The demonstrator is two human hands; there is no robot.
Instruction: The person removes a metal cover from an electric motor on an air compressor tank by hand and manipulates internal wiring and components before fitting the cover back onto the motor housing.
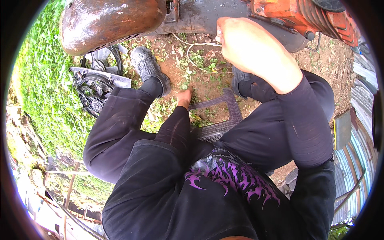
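Observation:
My right hand (244, 44) is raised in front of the machine, its fingers curled closed. Strong light washes out its detail, and anything inside it is hidden. A thin pale cord (196, 45) loops over the ground and reaches the edge of that hand; whether the fingers grip it, I cannot tell. Low between my legs is my left hand (184, 98), beside the end of a dark plastic frame (234, 106) with a woven pattern. Its fingers are mostly out of sight. The machine has an orange finned engine (280, 16) and a dark metal body (196, 18).
A large rusty rounded metal cover (112, 24) juts out at the upper left. Below it, black fans with a shroud (96, 90) lie on the grass. My shoes (146, 66) stand on bare soil with scattered leaves. Corrugated metal sheets (354, 160) lie along the right side.

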